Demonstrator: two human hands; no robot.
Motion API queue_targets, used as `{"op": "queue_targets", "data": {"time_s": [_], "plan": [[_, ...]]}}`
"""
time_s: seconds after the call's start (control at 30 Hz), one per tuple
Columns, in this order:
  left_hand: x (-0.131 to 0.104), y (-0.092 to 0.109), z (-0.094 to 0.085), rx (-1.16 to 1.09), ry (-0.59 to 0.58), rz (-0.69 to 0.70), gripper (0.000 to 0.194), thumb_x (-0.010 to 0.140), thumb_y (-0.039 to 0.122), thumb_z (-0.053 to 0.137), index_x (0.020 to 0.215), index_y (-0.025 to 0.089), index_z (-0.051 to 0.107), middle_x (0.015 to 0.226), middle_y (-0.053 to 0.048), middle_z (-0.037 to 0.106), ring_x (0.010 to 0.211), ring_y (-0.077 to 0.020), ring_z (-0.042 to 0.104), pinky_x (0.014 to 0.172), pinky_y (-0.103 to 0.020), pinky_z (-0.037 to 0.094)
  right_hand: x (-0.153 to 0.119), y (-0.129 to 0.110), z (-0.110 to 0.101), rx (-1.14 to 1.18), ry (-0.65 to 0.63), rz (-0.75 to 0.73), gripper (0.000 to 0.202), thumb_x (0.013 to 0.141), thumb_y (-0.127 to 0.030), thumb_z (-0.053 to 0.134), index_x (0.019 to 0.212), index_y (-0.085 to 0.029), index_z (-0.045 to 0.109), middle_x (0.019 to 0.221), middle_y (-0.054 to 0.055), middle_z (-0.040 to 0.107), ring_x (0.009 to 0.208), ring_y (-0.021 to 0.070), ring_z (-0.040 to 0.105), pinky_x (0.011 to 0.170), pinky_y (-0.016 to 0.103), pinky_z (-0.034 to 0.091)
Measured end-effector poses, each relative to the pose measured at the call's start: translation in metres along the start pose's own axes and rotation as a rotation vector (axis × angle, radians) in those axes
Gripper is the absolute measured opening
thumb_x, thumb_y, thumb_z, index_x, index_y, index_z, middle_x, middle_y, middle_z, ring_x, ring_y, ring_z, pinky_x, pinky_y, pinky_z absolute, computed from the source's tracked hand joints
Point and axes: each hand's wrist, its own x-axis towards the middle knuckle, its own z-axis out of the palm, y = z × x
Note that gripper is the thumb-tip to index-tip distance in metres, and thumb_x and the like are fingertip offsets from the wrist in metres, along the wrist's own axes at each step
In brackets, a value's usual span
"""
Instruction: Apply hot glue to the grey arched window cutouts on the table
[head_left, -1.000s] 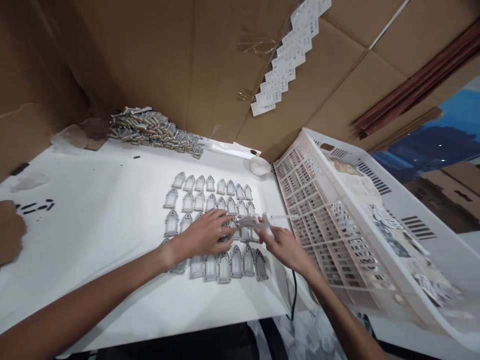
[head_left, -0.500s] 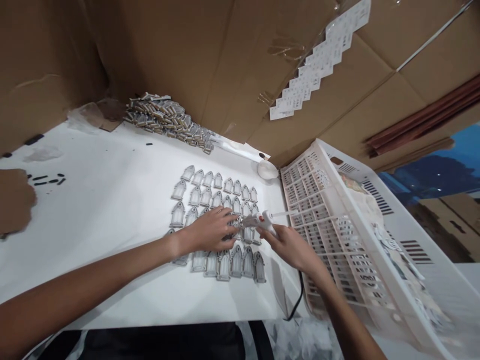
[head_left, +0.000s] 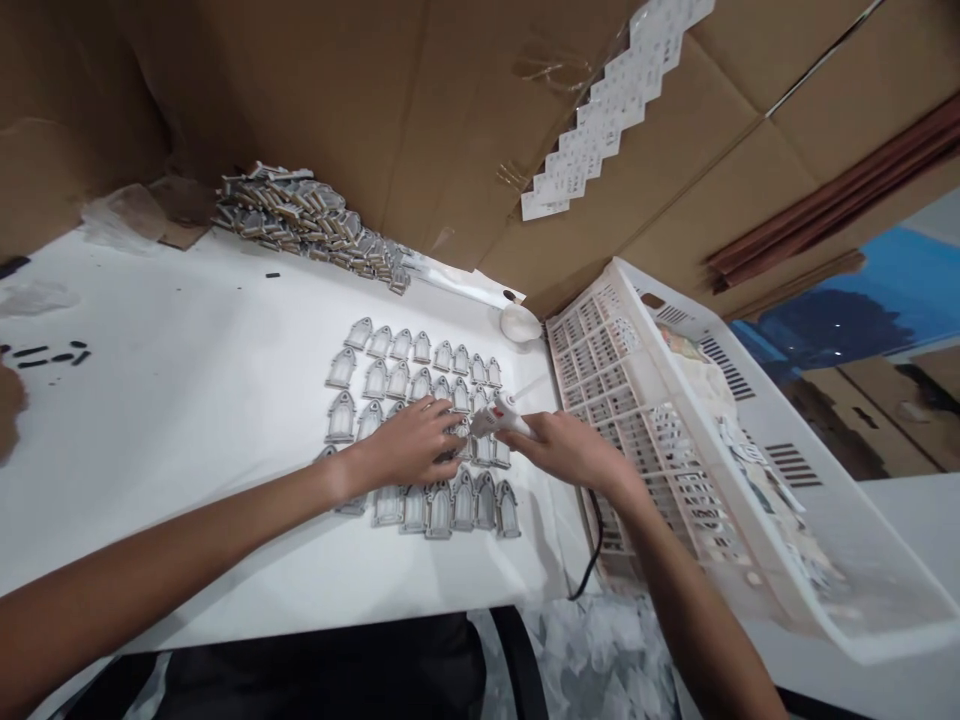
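Brown cardboard walls (head_left: 300, 80) stand behind a white surface (head_left: 187, 400), with a heap of grey-and-tan pieces (head_left: 300, 220) at their foot. Nearer, flat grey arch-shaped pieces with pale centres (head_left: 341, 415) lie in rows, pointed ends facing away. To their right stands a white slatted plastic basket (head_left: 885, 610).

The hands nearly meet over the rows but stay apart. The right hand (head_left: 570, 450) is wrapped around the handle of a white glue gun with a red mark (head_left: 495, 412), its front end angled toward the left hand. The left hand (head_left: 412, 440) rests palm down, fingers bent over the middle pieces; whether it pinches one I cannot tell.

Good handling here seems to call for a steady right wrist, a light left hand that does not nudge neighbouring arches, and fingertips clear of the nozzle, which may be hot.
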Motion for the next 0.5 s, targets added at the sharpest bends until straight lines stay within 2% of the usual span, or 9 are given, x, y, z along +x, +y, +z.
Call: {"op": "queue_targets", "data": {"time_s": [0.13, 0.3, 0.4, 0.5], "plan": [[0.0, 0.0, 0.001, 0.051, -0.012, 0.022, 0.027, 0.102, 0.038, 0.06, 0.115, 0.025, 0.079, 0.137, -0.01, 0.072, 0.127, -0.0341, 0.059, 0.103, -0.049, 0.048, -0.015, 0.018, 0.01, 0.235, 0.029, -0.007, 0.056, 0.103, -0.069, 0.045, 0.087, -0.021, 0.069, 0.076, 0.006, 0.07, 0.07, 0.0226, 0.064, 0.064, 0.03, 0.038], [-0.001, -0.002, 0.003, 0.064, 0.02, 0.036, 0.026, 0.103, 0.034, 0.057, 0.113, 0.023, 0.078, 0.136, -0.009, 0.073, 0.125, -0.0329, 0.061, 0.101, -0.047, 0.048, -0.034, 0.04, 0.043, 0.505, 0.108, 0.085, 0.06, 0.098, -0.077, 0.05, 0.08, -0.021, 0.063, 0.067, 0.0, 0.059, 0.064, 0.0186, 0.057, 0.062, 0.03, 0.039], [0.0, -0.002, 0.004, 0.075, 0.014, 0.04, 0.027, 0.103, 0.034, 0.056, 0.112, 0.022, 0.078, 0.136, -0.009, 0.074, 0.125, -0.0318, 0.062, 0.102, -0.046, 0.048, -0.041, 0.042, 0.057, 0.584, 0.117, 0.109, 0.059, 0.097, -0.075, 0.053, 0.079, -0.02, 0.063, 0.067, 0.0, 0.059, 0.066, 0.0184, 0.057, 0.065, 0.031, 0.042], [0.0, -0.003, 0.004, 0.073, 0.009, 0.038, 0.027, 0.104, 0.035, 0.056, 0.113, 0.022, 0.078, 0.137, -0.009, 0.073, 0.125, -0.0316, 0.061, 0.104, -0.046, 0.048, -0.044, 0.038, 0.063, 0.634, 0.092, 0.117, 0.059, 0.098, -0.075, 0.053, 0.085, -0.019, 0.069, 0.067, 0.0, 0.06, 0.067, 0.019, 0.058, 0.065, 0.031, 0.043]]}}
